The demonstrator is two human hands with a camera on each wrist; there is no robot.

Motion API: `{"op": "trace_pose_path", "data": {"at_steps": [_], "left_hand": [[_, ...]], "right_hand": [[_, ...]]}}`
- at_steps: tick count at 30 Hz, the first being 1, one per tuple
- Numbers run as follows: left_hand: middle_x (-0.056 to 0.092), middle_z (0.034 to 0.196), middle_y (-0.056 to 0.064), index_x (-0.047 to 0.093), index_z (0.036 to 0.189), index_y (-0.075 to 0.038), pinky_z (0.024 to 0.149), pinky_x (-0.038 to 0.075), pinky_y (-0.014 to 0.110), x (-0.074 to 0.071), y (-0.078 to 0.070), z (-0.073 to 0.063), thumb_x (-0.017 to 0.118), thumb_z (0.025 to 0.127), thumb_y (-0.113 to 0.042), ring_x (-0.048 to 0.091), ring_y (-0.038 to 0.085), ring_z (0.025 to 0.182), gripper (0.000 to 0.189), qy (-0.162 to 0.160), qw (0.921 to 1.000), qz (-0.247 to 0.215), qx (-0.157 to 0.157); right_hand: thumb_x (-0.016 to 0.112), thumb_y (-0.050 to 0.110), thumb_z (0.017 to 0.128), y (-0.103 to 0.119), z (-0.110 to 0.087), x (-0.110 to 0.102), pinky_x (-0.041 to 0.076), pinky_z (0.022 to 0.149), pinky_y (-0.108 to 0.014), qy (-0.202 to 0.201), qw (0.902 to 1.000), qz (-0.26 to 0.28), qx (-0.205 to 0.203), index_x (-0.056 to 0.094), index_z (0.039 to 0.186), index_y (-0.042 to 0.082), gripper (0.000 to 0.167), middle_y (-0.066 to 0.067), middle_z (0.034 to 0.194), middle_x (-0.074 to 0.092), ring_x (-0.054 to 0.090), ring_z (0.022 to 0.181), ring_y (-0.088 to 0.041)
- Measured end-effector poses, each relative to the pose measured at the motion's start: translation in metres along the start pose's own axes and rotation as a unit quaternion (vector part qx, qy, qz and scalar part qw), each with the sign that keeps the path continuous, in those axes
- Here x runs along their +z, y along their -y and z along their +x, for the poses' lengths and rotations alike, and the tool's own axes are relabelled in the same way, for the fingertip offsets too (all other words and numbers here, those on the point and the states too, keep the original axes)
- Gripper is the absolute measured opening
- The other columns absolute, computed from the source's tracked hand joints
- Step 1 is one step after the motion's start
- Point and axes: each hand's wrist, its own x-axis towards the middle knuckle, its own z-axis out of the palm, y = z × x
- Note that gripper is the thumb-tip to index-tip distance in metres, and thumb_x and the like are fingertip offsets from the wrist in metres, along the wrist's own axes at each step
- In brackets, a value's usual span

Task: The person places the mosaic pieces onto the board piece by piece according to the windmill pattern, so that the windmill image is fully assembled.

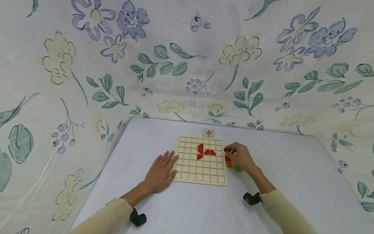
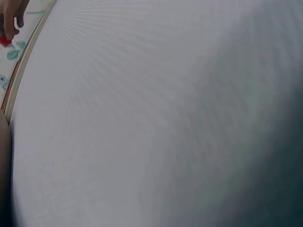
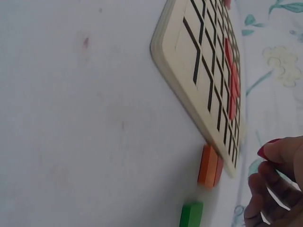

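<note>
A pale wooden grid board (image 1: 187, 169) lies on the white table. Several red curved pieces (image 1: 209, 152) sit in its upper middle squares, arranged like a pinwheel. My left hand (image 1: 160, 174) lies flat with fingers spread, its fingertips touching the board's left edge. Just off the board's upper right side, my right hand (image 1: 241, 156) pinches a small red piece (image 3: 267, 147) between thumb and finger, held above the table. Under that hand, close to the board's right edge, are an orange block (image 1: 229, 164) with a red one (image 1: 227, 158) behind it, and a green block (image 1: 239, 168).
A small pattern card (image 1: 208, 132) with a red pinwheel figure lies behind the board's far edge. Flower-printed cloth (image 1: 187, 91) hangs behind and beside the table (image 1: 204, 208). Dark wrist devices (image 1: 252, 198) show at both sleeves.
</note>
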Motion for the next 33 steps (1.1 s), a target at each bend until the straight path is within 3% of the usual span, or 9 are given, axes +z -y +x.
{"op": "trace_pose_path", "data": {"at_steps": [15,19,26,33], "left_hand": [[0.023,0.161,0.011,0.033,0.155,-0.012,0.116,0.017,0.05,0.001,0.001,-0.001,0.04,0.102,-0.041,0.017,0.03,0.147,0.06,0.008,0.9999,0.007,-0.002],[0.024,0.16,0.011,0.033,0.154,-0.012,0.116,0.018,0.05,0.001,0.001,0.0,0.04,0.102,-0.041,0.018,0.03,0.147,0.06,0.006,0.9999,0.011,-0.001],[0.025,0.16,0.011,0.034,0.154,-0.011,0.115,0.019,0.051,0.0,0.0,0.0,0.04,0.102,-0.042,0.019,0.031,0.147,0.061,0.005,0.9998,0.018,0.001],[0.025,0.16,0.012,0.034,0.154,-0.011,0.116,0.017,0.05,0.0,0.0,0.0,0.041,0.102,-0.041,0.019,0.031,0.147,0.061,0.002,1.0,0.009,0.0]], "right_hand": [[0.07,0.006,0.09,0.03,0.012,0.033,0.052,0.066,-0.031,0.015,0.9989,0.032,-0.031,0.074,0.102,0.001,0.014,-0.005,0.092,0.071,0.064,0.08,-0.018],[0.068,0.005,0.092,0.038,0.014,0.038,0.053,0.064,-0.029,0.021,0.9977,0.05,-0.041,0.075,0.104,-0.002,0.015,-0.008,0.094,0.073,0.064,0.075,-0.016],[0.066,0.004,0.094,0.05,0.015,0.043,0.056,0.071,-0.028,0.037,0.9922,0.103,-0.06,0.073,0.108,-0.005,0.018,-0.012,0.099,0.073,0.069,0.083,-0.018],[0.065,0.006,0.095,0.057,0.018,0.048,0.053,0.066,-0.027,0.055,0.99,0.101,-0.081,0.073,0.107,-0.004,0.018,-0.008,0.095,0.072,0.064,0.077,-0.015]]}}
